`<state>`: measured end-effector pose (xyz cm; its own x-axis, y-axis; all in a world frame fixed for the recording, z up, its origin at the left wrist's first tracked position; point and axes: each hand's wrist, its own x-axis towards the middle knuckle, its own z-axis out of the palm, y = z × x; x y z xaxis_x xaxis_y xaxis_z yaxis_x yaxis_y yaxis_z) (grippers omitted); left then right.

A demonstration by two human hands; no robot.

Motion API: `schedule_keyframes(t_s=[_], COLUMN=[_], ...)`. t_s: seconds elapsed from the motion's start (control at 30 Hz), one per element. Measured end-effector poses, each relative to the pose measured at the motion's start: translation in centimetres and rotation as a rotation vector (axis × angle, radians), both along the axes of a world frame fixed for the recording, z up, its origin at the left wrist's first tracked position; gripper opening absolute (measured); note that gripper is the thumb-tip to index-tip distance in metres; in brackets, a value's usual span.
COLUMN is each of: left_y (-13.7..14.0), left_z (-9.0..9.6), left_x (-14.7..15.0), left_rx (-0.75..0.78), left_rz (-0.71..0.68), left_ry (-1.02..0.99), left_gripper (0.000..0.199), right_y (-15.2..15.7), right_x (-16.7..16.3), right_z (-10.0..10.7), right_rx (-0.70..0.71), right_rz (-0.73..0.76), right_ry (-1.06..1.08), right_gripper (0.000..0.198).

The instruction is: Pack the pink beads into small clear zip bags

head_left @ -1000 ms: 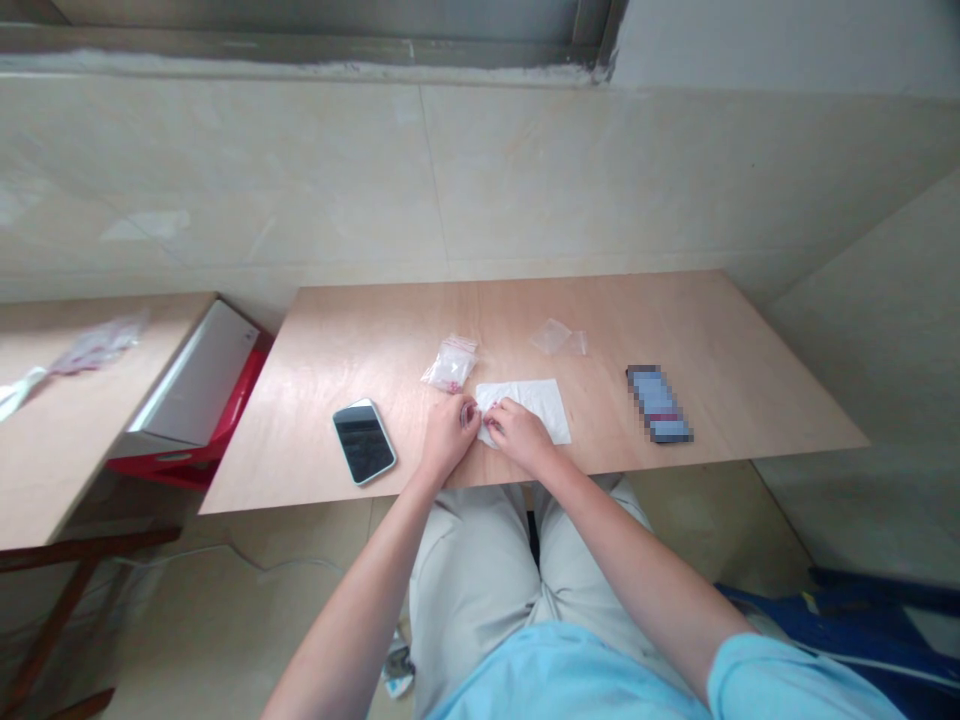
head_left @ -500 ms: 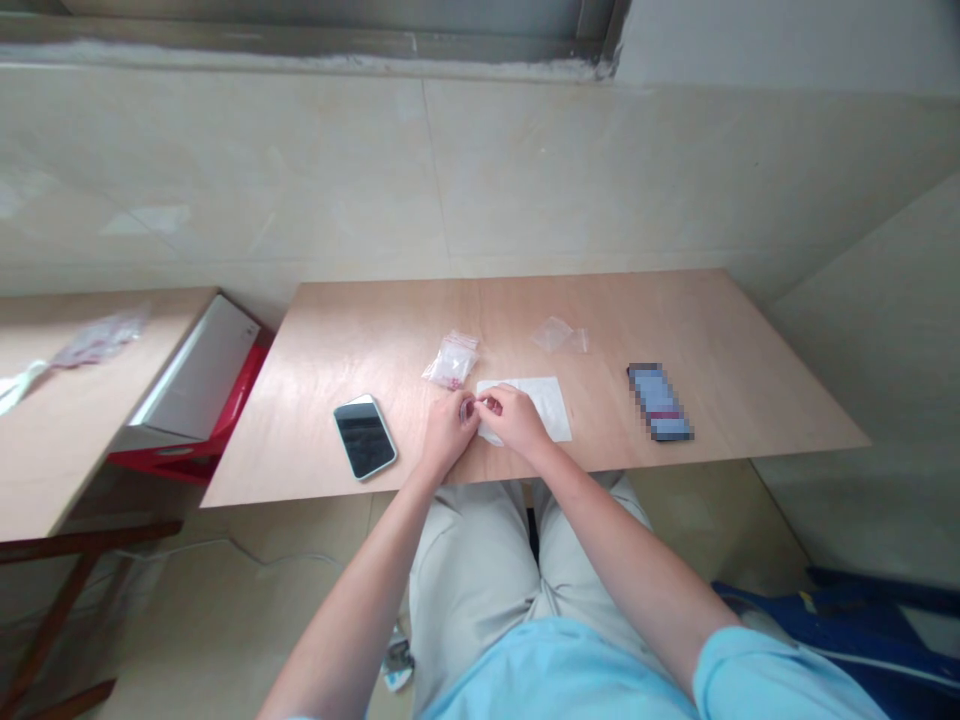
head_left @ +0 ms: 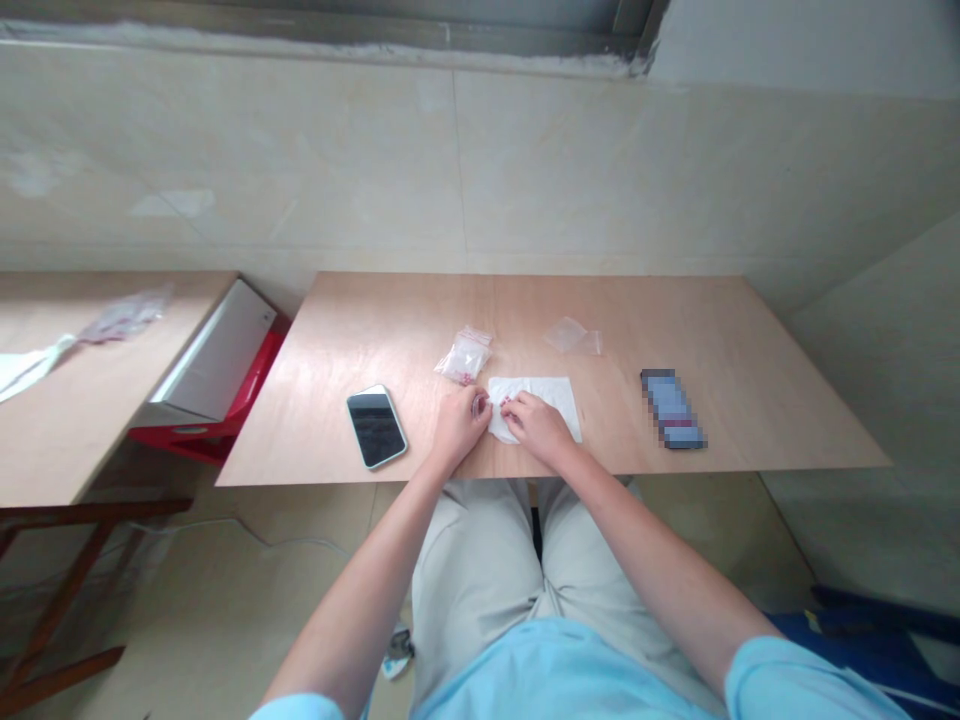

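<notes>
My left hand [head_left: 461,425] rests at the left edge of a white sheet [head_left: 561,398], its fingers curled around something small and partly see-through that I cannot make out. Over the middle of the sheet, my right hand [head_left: 538,424] has its fingertips drawn together and lowered to the paper. Several tiny red pieces [head_left: 506,402] show on the sheet beside those fingertips; whether any is pinched is too small to tell. Just beyond my left hand lies a clear plastic bag [head_left: 466,353] with whitish and red contents.
A phone with a dark screen [head_left: 376,428] lies left of my hands, and a blurred-out phone [head_left: 673,410] lies right. Flat clear bags [head_left: 574,336] are farther back on the wooden table [head_left: 780,420]. A second table [head_left: 45,440] stands left, with a red stool [head_left: 259,375] between.
My hands were together at the fingertips; now they are apart, with the right one shifted right and down to the sheet. Red pieces now show there. The whole view has shifted slightly.
</notes>
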<state>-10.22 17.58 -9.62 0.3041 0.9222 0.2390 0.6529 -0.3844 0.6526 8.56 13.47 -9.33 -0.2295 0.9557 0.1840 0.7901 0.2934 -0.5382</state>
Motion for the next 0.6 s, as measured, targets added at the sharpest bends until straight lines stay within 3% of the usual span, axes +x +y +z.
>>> schedule_keyframes(t_s=[0.27,0.43,0.6], left_y=[0.0,0.0,-0.1], left_z=[0.0,0.0,-0.1], left_x=[0.0,0.0,-0.1], left_rx=[0.006,0.011,0.021], left_rz=[-0.004,-0.023,-0.005], left_ry=[0.016,-0.005,-0.022], left_gripper=[0.010,0.013,0.010], right_y=[1.5,2.4,1.6], right_x=[-0.9,-2.3,-0.5], right_z=[1.1,2.1,1.0], right_rx=[0.003,-0.008,-0.023], right_rz=[-0.165,-0.045,-0.183], right_ry=[0.392,0.416,0.336], right_gripper=[0.016,0.015,0.016])
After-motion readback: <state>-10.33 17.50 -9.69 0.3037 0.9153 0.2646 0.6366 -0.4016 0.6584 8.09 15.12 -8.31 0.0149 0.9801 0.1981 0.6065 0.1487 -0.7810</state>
